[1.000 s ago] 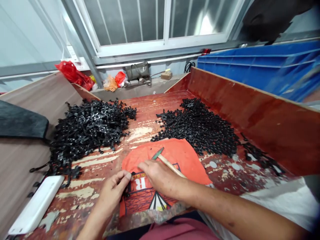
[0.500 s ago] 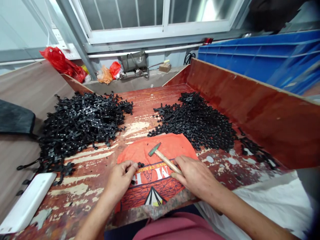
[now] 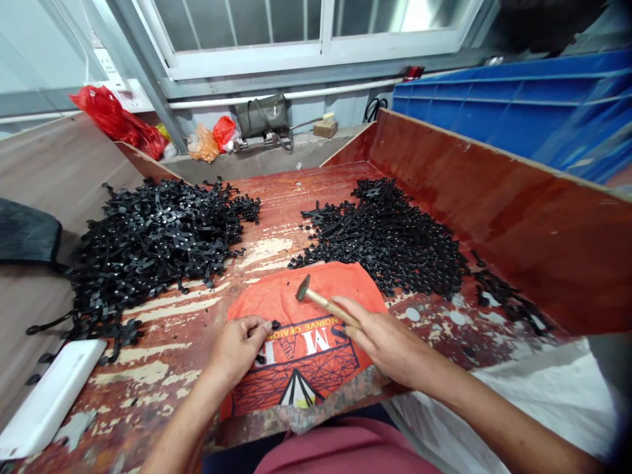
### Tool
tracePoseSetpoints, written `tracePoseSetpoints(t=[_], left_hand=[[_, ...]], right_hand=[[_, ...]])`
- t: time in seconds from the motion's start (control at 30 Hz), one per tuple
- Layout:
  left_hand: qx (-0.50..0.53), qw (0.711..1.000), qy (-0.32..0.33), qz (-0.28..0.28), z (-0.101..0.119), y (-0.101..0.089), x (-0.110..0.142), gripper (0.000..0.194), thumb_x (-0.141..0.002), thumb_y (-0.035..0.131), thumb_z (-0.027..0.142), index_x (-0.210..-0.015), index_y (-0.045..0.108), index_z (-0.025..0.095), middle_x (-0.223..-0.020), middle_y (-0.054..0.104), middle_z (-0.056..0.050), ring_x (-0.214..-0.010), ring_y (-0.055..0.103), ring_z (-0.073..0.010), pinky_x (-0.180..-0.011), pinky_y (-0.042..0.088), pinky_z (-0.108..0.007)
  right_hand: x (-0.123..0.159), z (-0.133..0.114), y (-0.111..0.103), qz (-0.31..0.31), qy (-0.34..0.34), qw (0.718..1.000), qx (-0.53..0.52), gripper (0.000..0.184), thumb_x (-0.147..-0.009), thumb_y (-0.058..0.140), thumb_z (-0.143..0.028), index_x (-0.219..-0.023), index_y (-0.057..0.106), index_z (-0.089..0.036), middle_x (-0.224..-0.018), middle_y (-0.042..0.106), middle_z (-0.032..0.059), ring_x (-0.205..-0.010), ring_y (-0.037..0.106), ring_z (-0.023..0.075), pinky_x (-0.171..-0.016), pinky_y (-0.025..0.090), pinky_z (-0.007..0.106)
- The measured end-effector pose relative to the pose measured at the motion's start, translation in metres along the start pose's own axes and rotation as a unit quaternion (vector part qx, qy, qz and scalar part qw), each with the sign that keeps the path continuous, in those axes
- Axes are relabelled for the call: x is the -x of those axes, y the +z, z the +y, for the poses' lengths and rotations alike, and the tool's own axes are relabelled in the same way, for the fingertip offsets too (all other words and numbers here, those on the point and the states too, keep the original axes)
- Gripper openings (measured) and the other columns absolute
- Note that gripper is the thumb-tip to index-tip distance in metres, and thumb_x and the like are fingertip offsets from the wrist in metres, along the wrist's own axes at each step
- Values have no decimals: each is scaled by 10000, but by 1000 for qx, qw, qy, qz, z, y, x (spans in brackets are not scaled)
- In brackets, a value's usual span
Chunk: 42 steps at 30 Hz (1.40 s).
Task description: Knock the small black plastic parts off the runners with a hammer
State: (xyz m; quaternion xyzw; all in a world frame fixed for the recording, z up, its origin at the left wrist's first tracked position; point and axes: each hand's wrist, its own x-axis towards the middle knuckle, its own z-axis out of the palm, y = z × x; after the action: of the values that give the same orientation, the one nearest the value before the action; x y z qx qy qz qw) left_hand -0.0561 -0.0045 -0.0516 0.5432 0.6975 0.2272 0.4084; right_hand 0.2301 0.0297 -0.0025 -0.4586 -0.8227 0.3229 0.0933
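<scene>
My left hand (image 3: 239,345) pinches a small black plastic part (image 3: 273,325) and holds it down on an orange printed cloth (image 3: 306,342) at the near edge of the red work surface (image 3: 276,217). My right hand (image 3: 382,339) grips the wooden handle of a small hammer (image 3: 320,299). The hammer's green head is lifted a little above the cloth, up and right of the part.
Two heaps of black plastic parts lie on the surface, one at the left (image 3: 148,240) and one at the right (image 3: 385,240). A white flat object (image 3: 49,398) lies at the near left. Blue crates (image 3: 518,112) stand beyond the red side wall. Plastic bags (image 3: 113,122) sit under the window.
My right hand moved off the part to the right and took the hammer's handle; the hammer head has risen off the cloth. My left hand stays pinched on the part.
</scene>
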Motion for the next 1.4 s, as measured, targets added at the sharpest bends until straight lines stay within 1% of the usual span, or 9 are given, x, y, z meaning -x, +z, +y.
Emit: tracePoseSetpoints(t=[0.1, 0.23, 0.33, 0.5, 0.7, 1.03, 1.17, 1.27, 1.4], left_hand=[[20, 1000, -1, -3, 2, -1, 1, 436, -825, 538, 566, -689, 643, 165, -532, 520, 28, -502, 483, -127, -488, 330, -219], [120, 992, -24, -10, 8, -4, 4, 447, -763, 582, 608, -740, 631, 164, -546, 517, 45, -474, 472, -116, -484, 372, -223], [142, 989, -28, -8, 12, -6, 6, 452, -746, 583, 619, -714, 601, 168, -528, 489, 53, -454, 444, -109, -474, 360, -223], [46, 999, 9, 0, 9, -3, 6, 406, -826, 517, 545, -625, 527, 192, -520, 460, 42, -490, 450, -121, -492, 317, -225], [-62, 998, 25, 20, 0, 1, 4, 403, -880, 466, 508, -665, 592, 191, -543, 503, 21, -542, 482, -145, -519, 276, -242], [-103, 994, 26, 32, 18, -2, 8, 357, -855, 457, 416, -569, 464, 202, -508, 374, 41, -508, 397, -127, -520, 215, -259], [-99, 993, 40, 45, 19, 0, 9, 346, -853, 461, 398, -577, 516, 197, -511, 399, 35, -514, 420, -133, -528, 231, -252], [-107, 992, 51, 53, 17, 2, 9, 357, -870, 457, 400, -595, 558, 195, -519, 471, 24, -516, 446, -140, -539, 251, -251], [-122, 988, 69, 68, 16, 4, 10, 359, -884, 459, 384, -614, 600, 195, -551, 553, 4, -554, 508, -158, -563, 272, -253]], right_hand=[[6, -7, -4, -18, -51, 993, -108, 571, -1000, 370, -192, -1522, 322, -418, -1410, 586, -6, -1182, 621, 206, -957, 473, 328], [11, -13, -3, -18, -34, 993, -108, 563, -1001, 362, -208, -1524, 333, -414, -1328, 650, -13, -1055, 684, 195, -873, 523, 301], [11, -12, -1, -21, -32, 993, -110, 584, -1000, 368, -191, -1528, 307, -433, -1356, 632, -25, -1099, 669, 187, -914, 507, 298], [11, -9, 4, -30, -23, 992, -119, 583, -1009, 366, -186, -1531, 291, -436, -1362, 625, -15, -1161, 638, 190, -970, 476, 319], [14, -5, 11, -24, -5, 995, -94, 549, -1012, 393, -228, -1509, 335, -454, -1336, 643, -18, -1112, 665, 210, -888, 512, 327], [20, -40, -1, 48, -54, 997, -34, 541, -1007, 391, -244, -1524, 347, -397, -1095, 752, 18, -928, 724, 232, -816, 570, 362], [16, -35, 17, 72, -60, 996, 5, 561, -988, 422, -219, -1528, 360, -359, -1042, 766, 34, -895, 727, 231, -791, 576, 343], [13, -24, 31, 45, -61, 996, 39, 534, -994, 410, -203, -1514, 393, -323, -1027, 767, 41, -863, 732, 218, -737, 571, 310], [13, -20, 33, 80, -63, 995, -1, 537, -1018, 354, -217, -1549, 320, -293, -1112, 747, 58, -917, 718, 207, -791, 561, 313]])
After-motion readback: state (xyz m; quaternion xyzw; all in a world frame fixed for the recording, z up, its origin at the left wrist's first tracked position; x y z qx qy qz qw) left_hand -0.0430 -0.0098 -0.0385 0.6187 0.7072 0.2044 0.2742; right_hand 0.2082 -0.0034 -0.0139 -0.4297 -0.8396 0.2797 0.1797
